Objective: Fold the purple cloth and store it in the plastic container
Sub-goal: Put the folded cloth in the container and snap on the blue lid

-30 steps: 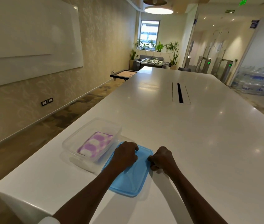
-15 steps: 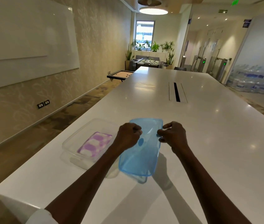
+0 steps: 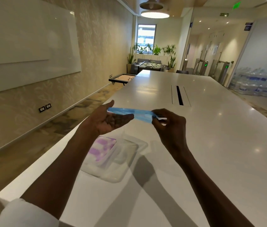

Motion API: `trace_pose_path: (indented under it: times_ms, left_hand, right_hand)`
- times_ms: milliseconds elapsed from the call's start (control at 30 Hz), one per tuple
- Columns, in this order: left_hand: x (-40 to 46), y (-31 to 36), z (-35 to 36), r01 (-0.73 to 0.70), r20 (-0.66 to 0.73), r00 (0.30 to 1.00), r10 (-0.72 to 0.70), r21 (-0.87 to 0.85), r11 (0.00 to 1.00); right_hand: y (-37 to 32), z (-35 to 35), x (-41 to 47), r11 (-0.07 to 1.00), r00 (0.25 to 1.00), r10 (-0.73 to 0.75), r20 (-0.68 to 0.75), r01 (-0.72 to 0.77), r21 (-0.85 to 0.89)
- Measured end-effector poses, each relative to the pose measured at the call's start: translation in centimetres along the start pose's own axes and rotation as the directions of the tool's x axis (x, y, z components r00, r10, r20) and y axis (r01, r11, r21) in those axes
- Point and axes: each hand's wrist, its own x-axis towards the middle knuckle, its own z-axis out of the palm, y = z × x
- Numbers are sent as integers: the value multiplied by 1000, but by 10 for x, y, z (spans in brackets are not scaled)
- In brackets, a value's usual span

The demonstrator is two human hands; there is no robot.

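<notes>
The folded purple-and-white cloth [image 3: 101,149] lies inside the clear plastic container [image 3: 126,163], which stands on the white table near its left edge. High above the container both hands hold the blue lid [image 3: 130,113] almost edge-on and level. My left hand [image 3: 106,121] is palm up under the lid's left end, thumb over its top. My right hand [image 3: 168,123] pinches the lid's right end. My left forearm hides part of the cloth and the container's left side.
The long white table [image 3: 211,145] runs away from me, with a cable slot [image 3: 179,97] in its middle. Its left edge drops to the carpeted floor beside the wall. Stacked water bottles [image 3: 257,84] stand at the far right.
The blue lid was lifted off the table to the right of the container, tipped up and raised higher; it has moved left, above the container, and is now nearly flat.
</notes>
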Motion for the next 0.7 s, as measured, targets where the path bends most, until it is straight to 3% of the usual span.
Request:
trace_pose_path:
  times_ms: [100, 267, 433, 567, 700]
  left_hand:
    - [-2, 7, -14, -51, -61, 997, 56, 85, 995]
    - [0, 12, -41, -45, -79, 995, 68, 269, 962]
    - [-5, 10, -62, 12, -123, 992, 24, 279, 960]
    - [-13, 11, -74, 23, -120, 993, 14, 301, 953]
    - [-21, 14, -86, -6, -189, 978, 93, 417, 909]
  right_hand:
    - [6, 13, -7, 999, 998, -35, 61, 34, 25]
    - [18, 32, -17, 992, 969, 113, 222, -123, 30]
    - [25, 52, -20, 946, 938, 311, 153, -321, 47]
    - [28, 66, -18, 738, 775, 586, 237, -631, 238]
    - [25, 76, -25, 566, 653, 670, 353, -757, 326]
